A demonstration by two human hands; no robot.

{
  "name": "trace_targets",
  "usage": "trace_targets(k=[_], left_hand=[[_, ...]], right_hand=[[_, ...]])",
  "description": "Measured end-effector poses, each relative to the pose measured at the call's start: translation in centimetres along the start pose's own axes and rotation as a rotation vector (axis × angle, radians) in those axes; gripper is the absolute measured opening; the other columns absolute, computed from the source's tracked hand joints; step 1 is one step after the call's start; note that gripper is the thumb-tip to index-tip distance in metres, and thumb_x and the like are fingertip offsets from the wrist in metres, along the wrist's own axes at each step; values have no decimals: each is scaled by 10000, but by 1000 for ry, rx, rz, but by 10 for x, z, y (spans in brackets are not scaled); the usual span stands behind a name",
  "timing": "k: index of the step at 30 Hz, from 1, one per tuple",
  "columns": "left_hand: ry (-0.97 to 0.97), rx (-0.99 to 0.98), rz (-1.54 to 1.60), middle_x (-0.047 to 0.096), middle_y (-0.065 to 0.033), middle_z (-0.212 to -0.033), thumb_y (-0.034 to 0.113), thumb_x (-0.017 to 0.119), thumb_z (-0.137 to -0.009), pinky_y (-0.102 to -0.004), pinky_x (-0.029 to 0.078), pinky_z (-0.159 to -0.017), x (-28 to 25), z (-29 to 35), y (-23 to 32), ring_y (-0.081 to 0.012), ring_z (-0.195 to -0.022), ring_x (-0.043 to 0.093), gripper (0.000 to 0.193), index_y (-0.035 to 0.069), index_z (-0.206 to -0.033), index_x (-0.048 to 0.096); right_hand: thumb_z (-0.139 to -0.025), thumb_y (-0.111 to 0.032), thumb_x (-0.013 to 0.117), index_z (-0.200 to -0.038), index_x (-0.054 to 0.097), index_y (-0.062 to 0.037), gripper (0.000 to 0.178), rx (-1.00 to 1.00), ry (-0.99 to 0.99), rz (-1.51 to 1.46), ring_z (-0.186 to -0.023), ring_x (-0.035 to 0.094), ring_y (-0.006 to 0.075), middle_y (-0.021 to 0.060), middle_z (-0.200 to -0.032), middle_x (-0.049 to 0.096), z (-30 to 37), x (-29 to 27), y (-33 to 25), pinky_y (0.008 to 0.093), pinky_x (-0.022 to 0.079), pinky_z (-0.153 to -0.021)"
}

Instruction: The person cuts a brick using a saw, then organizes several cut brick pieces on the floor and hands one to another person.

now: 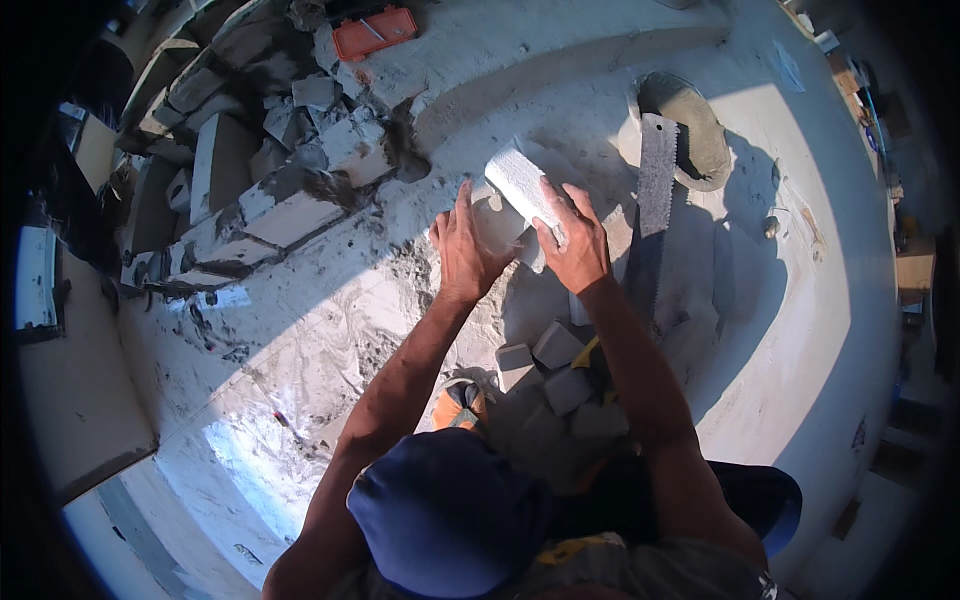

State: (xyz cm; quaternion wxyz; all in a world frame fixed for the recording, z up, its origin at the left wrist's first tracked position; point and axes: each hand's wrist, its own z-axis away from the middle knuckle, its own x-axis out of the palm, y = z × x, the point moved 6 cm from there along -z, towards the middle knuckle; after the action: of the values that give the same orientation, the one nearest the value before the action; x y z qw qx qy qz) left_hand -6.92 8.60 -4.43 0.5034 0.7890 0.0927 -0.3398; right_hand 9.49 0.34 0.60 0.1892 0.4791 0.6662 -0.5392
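A pale aerated concrete block is held between my two hands, its upper face brightly lit and its near side in shade. My right hand grips its right edge, fingers bent over the lit face. My left hand is against the shaded side, its fingers pointing up and its thumb near the lower end. To the right, a wide saw blade with coarse teeth leans by a round mortar-smeared bucket. The lower part of the saw is partly hidden behind my right forearm.
Several cut block pieces lie near my orange shoe. A low wall of blocks with rubble stands at the left. An open red plastic case lies at the far side. Dust and mortar crumbs cover the floor.
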Motion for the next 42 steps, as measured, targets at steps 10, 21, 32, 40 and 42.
trace_targets(k=[10, 21, 32, 40, 42], left_hand=[[41, -3, -112, 524, -215, -1335, 501, 949, -688, -579, 394, -1039, 0, 24, -33, -426, -1209, 511, 910, -48, -1330, 612], [78, -5, -68, 486, -273, -1434, 636, 908, -703, -612, 391, -1103, -7, 27, -31, -469, -1344, 475, 962, 13, -1378, 622], [-23, 146, -144, 391, -285, -1555, 694, 824, -759, -652, 222, -1194, 2, 4, 2, -447, -1488, 350, 1140, 18, -1570, 397], [-326, 40, -383, 500, -197, -1467, 656, 787, -821, -561, 350, -1153, 50, -63, 40, -346, -1409, 458, 1062, -31, -1540, 413], [-361, 10, -477, 510, -184, -1468, 704, 724, -849, -540, 382, -1133, 68, -73, 26, -321, -1387, 472, 1093, -42, -1573, 388]], right_hand=[[-842, -75, 826, -1477, 625, -85, 666, -152, 353, -48, -1169, 637, 384, 216, -1339, 577, -4, -42, -59, 435, 555, -977], [-857, -80, 808, -1499, 593, -58, 677, 27, 305, 37, -1187, 640, 404, 235, -1332, 605, -9, -54, -21, 442, 534, -994], [-829, 5, 786, -1548, 537, -85, 766, -31, 84, 191, -1213, 605, 412, 221, -1322, 570, -18, -23, 30, 446, 531, -1017], [-853, -125, 803, -1503, 568, -34, 698, 150, 353, 19, -1103, 638, 426, 241, -1198, 620, -18, -52, 58, 473, 517, -977], [-896, -120, 786, -1507, 560, -14, 659, 261, 421, -114, -1149, 652, 372, 221, -1261, 596, -15, -55, 48, 453, 570, -948]])
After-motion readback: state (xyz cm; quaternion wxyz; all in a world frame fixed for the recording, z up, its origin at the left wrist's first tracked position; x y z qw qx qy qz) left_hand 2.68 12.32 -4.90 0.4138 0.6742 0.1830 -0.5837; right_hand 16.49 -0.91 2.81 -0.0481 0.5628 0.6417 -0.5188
